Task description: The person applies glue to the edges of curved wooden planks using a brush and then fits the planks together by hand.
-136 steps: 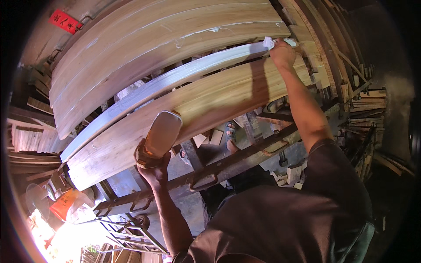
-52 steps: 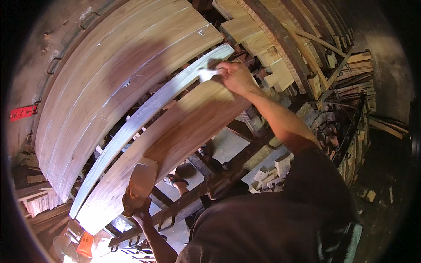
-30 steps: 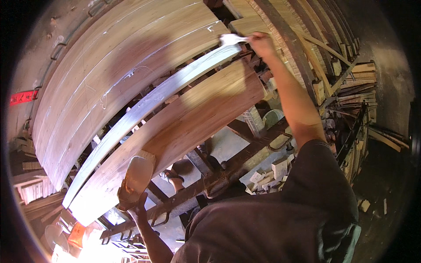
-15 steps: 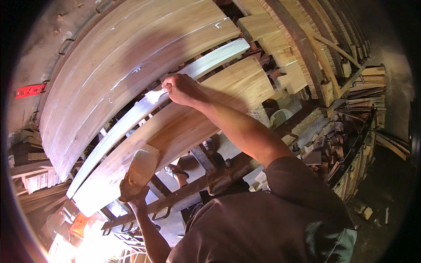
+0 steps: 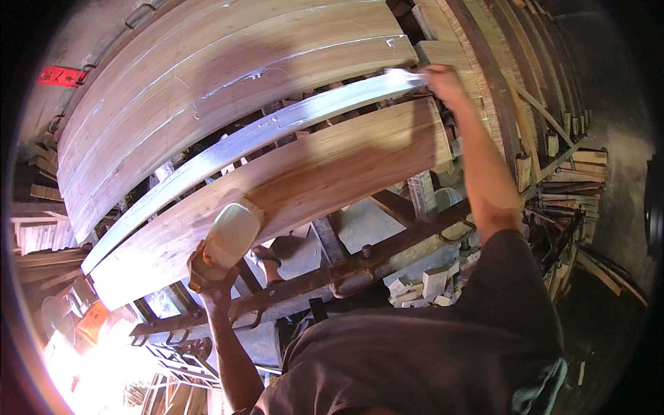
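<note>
My right hand point(image 5: 446, 81) is closed around a small brush point(image 5: 402, 77) whose white-coated end rests at the right end of a narrow wooden strip point(image 5: 277, 123). Motion blur hides the brush's exact shape. A wet white film that looks like glue covers the strip's upper face. Lower left, my left hand point(image 5: 220, 294) grips an open plastic tub point(image 5: 235, 232), pale inside with brown crust at its near end. The tub is tilted over the front edge of a wide plank point(image 5: 332, 162). Beyond the strip lies a broad panel of boards point(image 5: 207, 55) with white lines along its seams.
A rusty metal beam point(image 5: 297, 297) with hooks runs along the front of the rack. Wood offcuts point(image 5: 432, 283) are heaped below it. Long bark-edged timbers point(image 5: 484, 83) lean at the right, near stacked slats point(image 5: 574, 187). A bright light glares at lower left.
My right hand has swept the brush rightward along the strip, from near its middle to its right end. The left hand still holds the tub. The view has shifted slightly.
</note>
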The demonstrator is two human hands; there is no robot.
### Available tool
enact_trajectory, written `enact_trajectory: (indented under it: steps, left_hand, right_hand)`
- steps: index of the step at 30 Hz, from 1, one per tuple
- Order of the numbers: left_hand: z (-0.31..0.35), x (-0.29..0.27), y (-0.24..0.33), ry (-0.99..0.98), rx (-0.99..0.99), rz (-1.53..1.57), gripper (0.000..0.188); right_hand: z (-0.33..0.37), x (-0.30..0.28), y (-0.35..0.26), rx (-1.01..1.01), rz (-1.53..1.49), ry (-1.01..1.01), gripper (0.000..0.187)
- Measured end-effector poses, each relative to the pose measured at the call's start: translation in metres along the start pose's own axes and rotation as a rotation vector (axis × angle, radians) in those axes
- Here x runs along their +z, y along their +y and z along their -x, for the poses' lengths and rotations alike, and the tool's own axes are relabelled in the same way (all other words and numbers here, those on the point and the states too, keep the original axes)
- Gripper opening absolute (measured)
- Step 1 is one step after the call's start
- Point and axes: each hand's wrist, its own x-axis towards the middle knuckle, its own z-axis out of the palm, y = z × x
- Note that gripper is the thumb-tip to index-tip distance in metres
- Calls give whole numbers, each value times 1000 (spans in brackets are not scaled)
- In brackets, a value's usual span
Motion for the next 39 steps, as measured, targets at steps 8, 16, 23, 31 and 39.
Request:
enact_trajectory:
  steps: [8,16,23,31,39]
  left_hand:
    - [-4,-2,0,0,145,-131,76]
    - [-2,-48,-4,32,-9,30,83]
    - [12,-107,-34,151,-18,-111,85]
    - [17,-168,-49,243,-98,-22,88]
    - [13,-251,-87,299,-97,41,86]
  right_hand:
    - [98,317,-129,-463,407,-365,16]
    - [72,93,-42,88,-113,40,15]
    - [66,96,-25,136,-50,16,15]
    - [141,329,-125,121,-40,-336,16]
    - [205,576,-209,-93,-88,-392,15]
